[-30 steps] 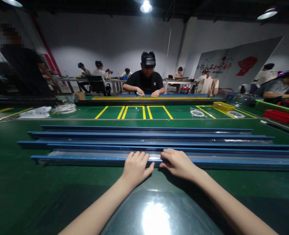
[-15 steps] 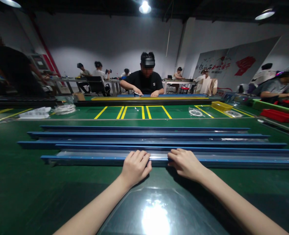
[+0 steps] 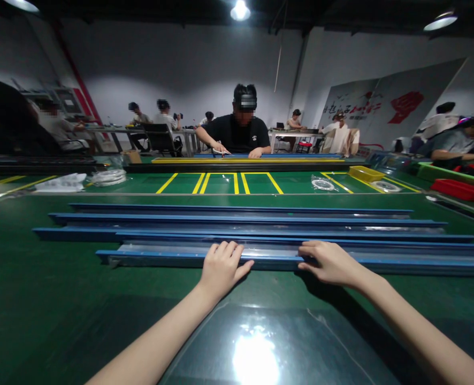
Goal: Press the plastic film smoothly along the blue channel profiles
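Observation:
A long blue channel rail (image 3: 157, 258) lies across the table in front of me, its trough facing up and lined with a clear, shiny film. My left hand (image 3: 221, 270) rests over the near edge of this rail, fingers reaching into the trough and thumb stretched out along the front side. Farther right, my right hand (image 3: 329, 262) pinches the same near edge, fingertips inside and thumb outside. Just behind, several similar blue rails (image 3: 100, 217) lie parallel. The front rail's right end runs out of view.
Clear sheeting (image 3: 205, 342) covers the near tabletop and reflects a lamp. Beyond the rails are yellow tape lines, coiled white cable (image 3: 107, 177), a yellow tray (image 3: 365, 174) and a red tray (image 3: 459, 189). A co-worker (image 3: 245, 128) sits opposite, hands at another blue rail.
The front rail has slid to the right, and my right hand has moved right with it. My left hand has stayed nearly in place, its thumb now more stretched out.

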`<state>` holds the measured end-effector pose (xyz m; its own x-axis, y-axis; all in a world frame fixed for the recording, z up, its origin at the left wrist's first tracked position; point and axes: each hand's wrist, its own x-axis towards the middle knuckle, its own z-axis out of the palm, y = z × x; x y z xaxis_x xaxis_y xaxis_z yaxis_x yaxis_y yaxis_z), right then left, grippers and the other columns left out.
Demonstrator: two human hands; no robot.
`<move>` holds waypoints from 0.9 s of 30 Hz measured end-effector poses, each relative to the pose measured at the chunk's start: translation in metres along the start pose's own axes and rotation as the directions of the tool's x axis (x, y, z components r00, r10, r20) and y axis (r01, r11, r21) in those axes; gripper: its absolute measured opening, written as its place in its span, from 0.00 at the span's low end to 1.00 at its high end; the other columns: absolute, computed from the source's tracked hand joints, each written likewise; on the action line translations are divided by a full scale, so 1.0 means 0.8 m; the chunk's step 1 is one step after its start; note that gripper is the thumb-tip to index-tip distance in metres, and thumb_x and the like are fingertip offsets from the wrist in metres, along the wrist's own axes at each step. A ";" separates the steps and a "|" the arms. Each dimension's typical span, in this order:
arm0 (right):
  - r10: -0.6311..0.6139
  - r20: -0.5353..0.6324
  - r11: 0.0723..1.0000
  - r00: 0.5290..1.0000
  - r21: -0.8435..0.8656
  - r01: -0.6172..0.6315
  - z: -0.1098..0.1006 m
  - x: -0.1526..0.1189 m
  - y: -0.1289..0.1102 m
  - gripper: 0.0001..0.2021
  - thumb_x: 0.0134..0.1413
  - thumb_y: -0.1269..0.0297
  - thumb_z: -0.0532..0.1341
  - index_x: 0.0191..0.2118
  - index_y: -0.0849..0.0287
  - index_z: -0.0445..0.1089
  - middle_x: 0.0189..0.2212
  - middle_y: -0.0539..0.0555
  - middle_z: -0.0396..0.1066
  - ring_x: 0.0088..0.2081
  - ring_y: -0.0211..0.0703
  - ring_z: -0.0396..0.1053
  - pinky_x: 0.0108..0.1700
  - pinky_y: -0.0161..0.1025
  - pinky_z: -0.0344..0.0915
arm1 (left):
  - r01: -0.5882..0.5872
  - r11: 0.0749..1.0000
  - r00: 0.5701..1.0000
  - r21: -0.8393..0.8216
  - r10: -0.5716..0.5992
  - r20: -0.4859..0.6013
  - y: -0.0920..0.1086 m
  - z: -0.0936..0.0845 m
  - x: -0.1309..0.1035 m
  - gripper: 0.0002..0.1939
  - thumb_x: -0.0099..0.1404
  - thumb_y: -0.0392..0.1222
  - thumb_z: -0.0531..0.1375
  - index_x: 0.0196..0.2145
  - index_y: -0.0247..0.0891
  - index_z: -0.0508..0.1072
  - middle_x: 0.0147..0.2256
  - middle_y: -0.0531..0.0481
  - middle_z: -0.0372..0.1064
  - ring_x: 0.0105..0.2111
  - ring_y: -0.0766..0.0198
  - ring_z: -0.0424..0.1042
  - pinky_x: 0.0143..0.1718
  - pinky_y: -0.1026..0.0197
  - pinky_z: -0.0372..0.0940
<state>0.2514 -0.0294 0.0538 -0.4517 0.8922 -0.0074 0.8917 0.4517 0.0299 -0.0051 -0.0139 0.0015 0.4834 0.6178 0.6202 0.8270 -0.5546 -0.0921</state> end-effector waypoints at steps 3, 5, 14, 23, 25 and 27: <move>-0.038 0.011 0.998 0.999 0.043 0.037 -0.002 0.004 -0.001 0.10 0.50 0.58 0.50 0.30 0.57 0.64 0.29 0.53 0.67 0.33 0.42 0.65 0.30 0.34 0.52 | 0.004 1.000 1.000 0.007 -0.004 0.015 0.000 0.000 0.001 0.16 0.60 0.51 0.49 0.33 0.36 0.67 0.29 0.49 0.66 0.32 0.61 0.63 0.32 0.59 0.54; -0.049 0.019 0.997 0.999 0.066 0.048 -0.002 0.009 -0.006 0.12 0.51 0.56 0.50 0.31 0.57 0.65 0.29 0.53 0.68 0.33 0.42 0.65 0.30 0.34 0.53 | 0.007 1.000 1.000 0.011 -0.007 0.022 0.001 0.000 0.001 0.15 0.60 0.50 0.49 0.32 0.36 0.67 0.29 0.49 0.66 0.31 0.61 0.63 0.32 0.59 0.53; -0.159 0.012 0.984 0.987 0.079 0.158 -0.004 0.036 -0.032 0.15 0.51 0.55 0.49 0.26 0.58 0.67 0.27 0.53 0.68 0.30 0.40 0.65 0.29 0.33 0.51 | 0.011 1.000 0.999 0.009 -0.011 0.040 0.002 0.000 0.001 0.15 0.60 0.50 0.49 0.27 0.37 0.67 0.27 0.48 0.65 0.31 0.61 0.62 0.31 0.59 0.53; -0.141 -0.031 0.967 0.990 0.210 0.144 0.007 0.036 -0.024 0.18 0.50 0.54 0.50 0.45 0.53 0.66 0.34 0.53 0.68 0.32 0.40 0.66 0.33 0.33 0.55 | 0.012 1.000 0.998 0.009 -0.013 0.058 0.003 0.000 0.002 0.15 0.60 0.50 0.49 0.25 0.37 0.66 0.27 0.49 0.65 0.30 0.61 0.62 0.30 0.59 0.53; -0.141 -0.047 0.965 0.989 0.216 0.148 0.008 0.035 -0.025 0.19 0.50 0.55 0.50 0.47 0.53 0.64 0.36 0.54 0.68 0.34 0.41 0.66 0.34 0.34 0.56 | 0.011 1.000 0.998 0.006 -0.011 0.059 0.002 0.000 0.002 0.15 0.60 0.50 0.49 0.25 0.37 0.66 0.27 0.49 0.65 0.30 0.62 0.62 0.30 0.59 0.53; -0.138 -0.055 0.967 0.989 0.209 0.146 0.009 0.034 -0.027 0.20 0.51 0.55 0.49 0.48 0.53 0.63 0.36 0.55 0.68 0.35 0.42 0.66 0.35 0.35 0.56 | 0.007 1.000 0.998 0.001 -0.007 0.058 0.002 0.000 0.002 0.15 0.60 0.50 0.49 0.26 0.37 0.66 0.28 0.49 0.66 0.31 0.62 0.62 0.31 0.59 0.53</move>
<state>0.2201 -0.0148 0.0459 -0.5710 0.8198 0.0435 0.8026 0.5686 -0.1806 -0.0028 -0.0140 0.0021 0.4935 0.6527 0.5748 0.8306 -0.5496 -0.0891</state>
